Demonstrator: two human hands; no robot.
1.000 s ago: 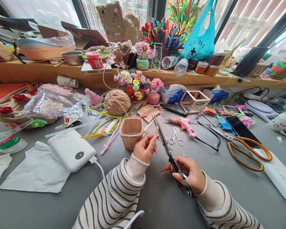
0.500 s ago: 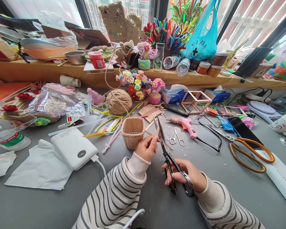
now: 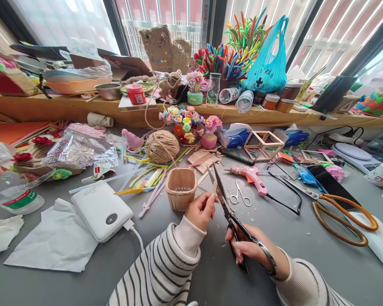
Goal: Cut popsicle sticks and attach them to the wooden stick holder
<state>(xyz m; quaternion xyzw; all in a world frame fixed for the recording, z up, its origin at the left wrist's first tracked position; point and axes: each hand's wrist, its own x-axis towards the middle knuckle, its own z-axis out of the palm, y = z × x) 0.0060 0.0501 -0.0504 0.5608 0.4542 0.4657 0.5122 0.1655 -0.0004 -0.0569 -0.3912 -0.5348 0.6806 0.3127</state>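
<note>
My left hand point(image 3: 201, 210) pinches a small wooden craft stick point(image 3: 214, 188) upright, just right of a little basket made of sticks point(image 3: 181, 188). My right hand point(image 3: 254, 250) grips the handles of black scissors point(image 3: 230, 212). Their blades are apart and point up and away, with the stick's tip between them. Both sleeves are striped white and dark.
A white power bank point(image 3: 102, 210) with a cable lies at the left on the grey table point(image 3: 306, 259). A ball of twine point(image 3: 162, 146), a pink glue gun point(image 3: 252, 176), small snips point(image 3: 239, 196), large orange-handled scissors point(image 3: 338, 212) and a wooden cube frame point(image 3: 263, 144) lie beyond. Paper sheets point(image 3: 51, 240) lie at lower left.
The scissors' blades went from shut to apart around the stick. My right hand slid a little nearer to me. The view shifted down slightly.
</note>
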